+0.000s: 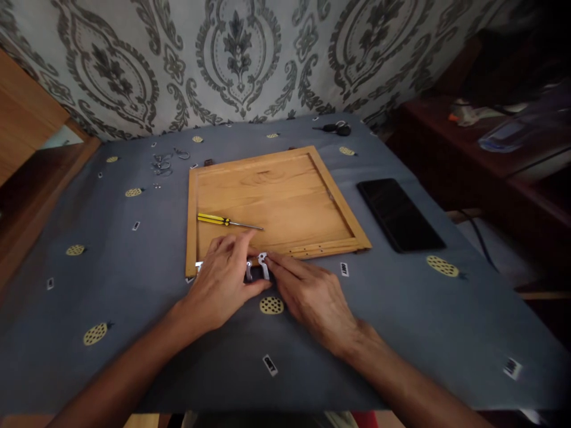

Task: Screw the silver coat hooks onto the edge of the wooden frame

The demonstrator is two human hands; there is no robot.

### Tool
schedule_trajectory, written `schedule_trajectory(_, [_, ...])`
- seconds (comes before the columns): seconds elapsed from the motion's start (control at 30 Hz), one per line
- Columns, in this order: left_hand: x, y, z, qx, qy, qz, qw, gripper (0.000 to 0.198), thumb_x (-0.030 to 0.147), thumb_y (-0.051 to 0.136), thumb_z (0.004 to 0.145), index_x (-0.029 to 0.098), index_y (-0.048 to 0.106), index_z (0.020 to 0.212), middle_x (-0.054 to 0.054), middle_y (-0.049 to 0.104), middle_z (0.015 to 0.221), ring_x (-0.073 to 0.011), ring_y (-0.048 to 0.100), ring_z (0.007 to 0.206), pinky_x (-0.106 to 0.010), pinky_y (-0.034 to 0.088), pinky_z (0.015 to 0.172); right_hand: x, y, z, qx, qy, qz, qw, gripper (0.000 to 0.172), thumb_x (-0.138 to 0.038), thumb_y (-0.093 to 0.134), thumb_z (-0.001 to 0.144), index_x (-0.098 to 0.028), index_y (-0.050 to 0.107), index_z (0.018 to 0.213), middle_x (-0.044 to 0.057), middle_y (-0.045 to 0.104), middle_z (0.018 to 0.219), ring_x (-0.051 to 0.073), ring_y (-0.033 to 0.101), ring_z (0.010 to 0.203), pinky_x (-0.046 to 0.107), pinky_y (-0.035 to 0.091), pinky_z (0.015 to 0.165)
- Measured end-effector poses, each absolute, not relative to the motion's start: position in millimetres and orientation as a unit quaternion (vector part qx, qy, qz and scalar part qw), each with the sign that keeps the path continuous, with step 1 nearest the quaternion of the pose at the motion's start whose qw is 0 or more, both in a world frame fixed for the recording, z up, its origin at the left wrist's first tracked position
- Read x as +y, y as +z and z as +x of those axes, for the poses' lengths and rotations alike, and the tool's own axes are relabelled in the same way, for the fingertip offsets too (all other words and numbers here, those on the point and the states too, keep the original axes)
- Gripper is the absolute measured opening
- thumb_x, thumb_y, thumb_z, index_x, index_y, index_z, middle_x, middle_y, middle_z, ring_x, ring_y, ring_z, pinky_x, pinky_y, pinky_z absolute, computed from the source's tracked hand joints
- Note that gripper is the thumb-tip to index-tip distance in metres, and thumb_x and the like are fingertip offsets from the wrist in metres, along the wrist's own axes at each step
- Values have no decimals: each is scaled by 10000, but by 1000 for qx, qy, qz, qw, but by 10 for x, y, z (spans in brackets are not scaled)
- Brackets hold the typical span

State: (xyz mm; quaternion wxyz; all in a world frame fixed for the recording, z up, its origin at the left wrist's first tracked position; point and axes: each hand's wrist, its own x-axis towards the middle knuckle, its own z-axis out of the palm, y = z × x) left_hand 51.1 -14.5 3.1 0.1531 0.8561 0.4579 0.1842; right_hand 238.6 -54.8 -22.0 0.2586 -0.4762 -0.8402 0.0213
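A framed wooden panel (267, 196) lies on the blue patterned cloth. At its near edge sits a small metal piece (263, 266) with curved arms and holes. My left hand (223, 273) is closed round the left side of this piece, thumb below and fingers above. The fingertips of my right hand (312, 291) press together at the piece's right end. A yellow and black screwdriver (214, 219) rests on the panel just beyond my left hand, its shaft pointing right. Another bit of metal (198, 266) shows left of my left fingers.
Right of the panel lies a black phone (400, 215). A dark-handled tool (334, 128) is at the back. Loops of thin wire or cord (164, 163) and tiny metal bits (157, 186) lie at the back left. Wooden furniture (31, 119) borders the left side, a patterned curtain the back.
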Motion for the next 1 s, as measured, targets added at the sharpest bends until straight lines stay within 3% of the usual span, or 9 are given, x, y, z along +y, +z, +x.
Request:
schedule_trajectory(0.3, [-139,52,523,460,182,855,155,791,229,845,715,184,394,1363,-102,694,1135,-355,624,1151,-582,478,998,-545,-239,2402,-775,123,-512,349,430,-97,399,961,-145,627,1322,113,757,1183,202,761,992,318,650,790])
schedule_trajectory(0.63, [-134,38,515,460,177,857,152,776,229,837,727,194,384,1356,-83,693,1110,-341,633,1128,-561,490,993,-560,-329,2375,-775,154,-511,338,510,-83,373,948,-159,479,1442,84,777,1145,192,785,843,314,651,742])
schedule_trajectory(1.0, [-158,15,511,462,182,856,142,819,219,862,701,206,365,1351,-88,675,1139,-325,615,1128,-500,508,969,-575,-345,2377,-786,149,-504,326,503,-38,353,947,-169,458,1421,73,798,978,179,777,745,302,653,703])
